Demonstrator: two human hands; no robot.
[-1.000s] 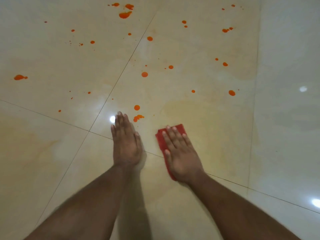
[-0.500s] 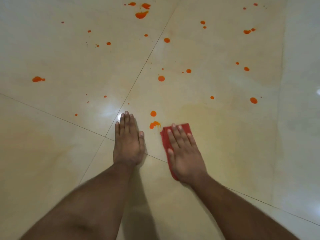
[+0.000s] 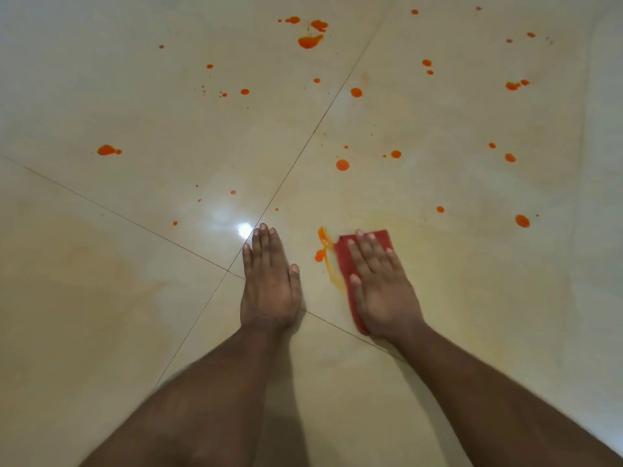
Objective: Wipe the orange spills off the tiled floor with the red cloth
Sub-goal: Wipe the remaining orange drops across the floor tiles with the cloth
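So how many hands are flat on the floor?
2: left hand bare on the tiles; right hand pressing the red cloth beside an orange smear.

Both my forearms are bare, no sleeves reaching into view. My left hand (image 3: 269,284) and right hand (image 3: 381,284) carry nothing worn: ungloved, fingers plain. Fingernails are short and unpainted on the digits I can see.

One red cloth (image 3: 344,261); two hands; dozens of orange spills (image 3: 342,165); several tiles.
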